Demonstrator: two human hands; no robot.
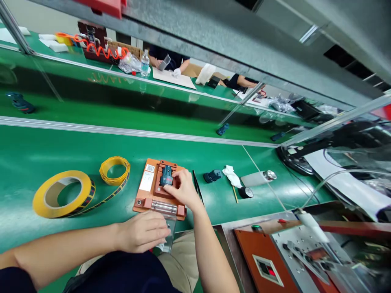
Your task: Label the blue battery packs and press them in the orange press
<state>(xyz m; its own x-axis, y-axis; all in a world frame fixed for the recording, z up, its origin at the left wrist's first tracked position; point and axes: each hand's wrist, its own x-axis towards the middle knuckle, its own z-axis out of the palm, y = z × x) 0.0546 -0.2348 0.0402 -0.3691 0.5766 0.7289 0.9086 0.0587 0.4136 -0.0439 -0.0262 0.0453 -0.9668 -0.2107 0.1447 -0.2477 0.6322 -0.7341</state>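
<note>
An orange fixture plate (147, 181) with a white label lies on the green bench in front of me. In its recess sits a small dark teal battery pack (166, 177). My right hand (182, 188) pinches this pack from the right, thumb at its lower edge and fingers at its side. My left hand (145, 232) rests over the clear hinged cover (171, 234) at the plate's near edge, fingers together; its palm side is hidden. Another dark teal pack (213, 176) lies right of the plate, beside black tweezers (198, 186).
Left are a large yellow label roll (50, 195) and a smaller yellow coil (113, 159). Right stand a bottle (258, 178), white tissue (232, 176) and an orange machine (262, 260). A metal shelf (195, 44) hangs overhead. Beyond the partition, people work with hands (176, 72) visible.
</note>
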